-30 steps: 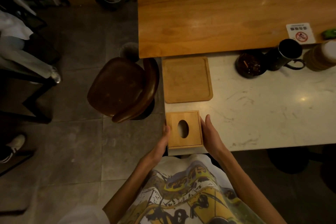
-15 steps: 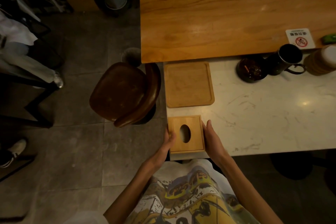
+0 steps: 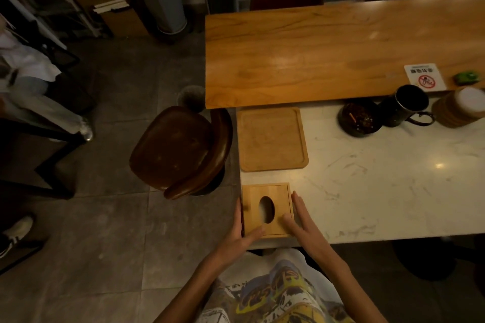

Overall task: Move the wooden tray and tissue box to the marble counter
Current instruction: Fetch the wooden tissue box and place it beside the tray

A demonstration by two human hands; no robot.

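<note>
The wooden tissue box (image 3: 278, 196), square with an oval slot in its lid, rests on the near left corner of the white marble counter (image 3: 380, 181). My left hand (image 3: 240, 235) presses its left side, thumb on the lid's near corner. My right hand (image 3: 300, 220) lies flat against its right side, thumb on the lid. The box is held between both hands. The empty wooden tray (image 3: 273, 139) lies flat on the counter just beyond the box, against the edge of the long wooden table (image 3: 328, 55).
A brown leather chair (image 3: 181, 149) stands close to the counter's left edge. At the counter's back right sit a dark ashtray (image 3: 359, 119), a black mug (image 3: 405, 106) and a round wooden container (image 3: 462, 107). A person's legs show at far left.
The box has stayed at the counter's corner between my hands. My thumbs have come up onto its lid. The view has tilted up, showing more of the wooden table.
</note>
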